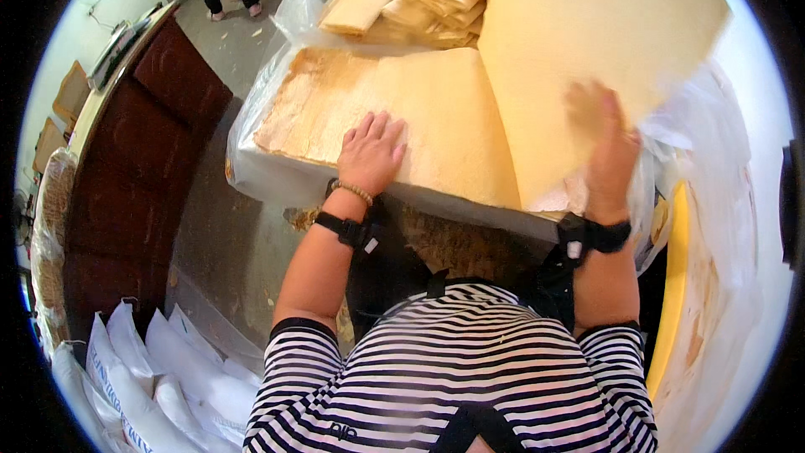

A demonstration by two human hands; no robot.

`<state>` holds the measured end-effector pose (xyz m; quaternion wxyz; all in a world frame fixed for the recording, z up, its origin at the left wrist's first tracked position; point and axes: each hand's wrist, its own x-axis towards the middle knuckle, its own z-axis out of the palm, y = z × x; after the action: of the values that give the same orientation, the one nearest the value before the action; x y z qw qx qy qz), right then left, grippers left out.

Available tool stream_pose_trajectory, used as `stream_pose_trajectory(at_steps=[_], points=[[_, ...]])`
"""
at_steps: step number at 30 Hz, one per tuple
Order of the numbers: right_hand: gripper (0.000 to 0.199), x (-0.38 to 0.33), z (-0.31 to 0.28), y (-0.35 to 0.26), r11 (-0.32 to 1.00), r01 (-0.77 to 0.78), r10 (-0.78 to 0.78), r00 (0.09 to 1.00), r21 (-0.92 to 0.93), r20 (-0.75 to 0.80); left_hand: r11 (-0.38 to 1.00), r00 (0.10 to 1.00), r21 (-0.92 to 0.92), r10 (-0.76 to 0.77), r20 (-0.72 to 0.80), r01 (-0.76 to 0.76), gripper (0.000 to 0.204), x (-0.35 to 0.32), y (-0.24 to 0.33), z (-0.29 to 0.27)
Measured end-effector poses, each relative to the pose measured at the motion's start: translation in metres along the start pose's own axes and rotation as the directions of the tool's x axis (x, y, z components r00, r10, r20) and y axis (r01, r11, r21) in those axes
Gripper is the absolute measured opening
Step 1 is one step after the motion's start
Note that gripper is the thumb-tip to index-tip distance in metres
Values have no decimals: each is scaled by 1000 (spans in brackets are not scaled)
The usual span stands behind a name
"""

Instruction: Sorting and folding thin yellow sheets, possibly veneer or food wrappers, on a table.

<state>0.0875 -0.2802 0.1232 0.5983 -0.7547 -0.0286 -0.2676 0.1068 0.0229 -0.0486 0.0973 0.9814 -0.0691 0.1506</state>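
Left hand lies open, flat on the stack; right hand grips a big sheet tilted up, long side running away over that stack.

The place was a food-production workshop: stacked pale sheets lay on a plastic-lined table, white sacks were piled on a bare concrete floor.
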Motion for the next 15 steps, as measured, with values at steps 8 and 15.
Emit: stream_pose_trajectory(at_steps=[8,15], points=[[50,49,-131,28,990,-42,96,907,137,-410,980,980,-51,195,24,-194,48,39,78,-23],[51,92,-240,-30,923,170,42,848,346,-529,876,874,-120,478,82,-467,54,43,128,30]])
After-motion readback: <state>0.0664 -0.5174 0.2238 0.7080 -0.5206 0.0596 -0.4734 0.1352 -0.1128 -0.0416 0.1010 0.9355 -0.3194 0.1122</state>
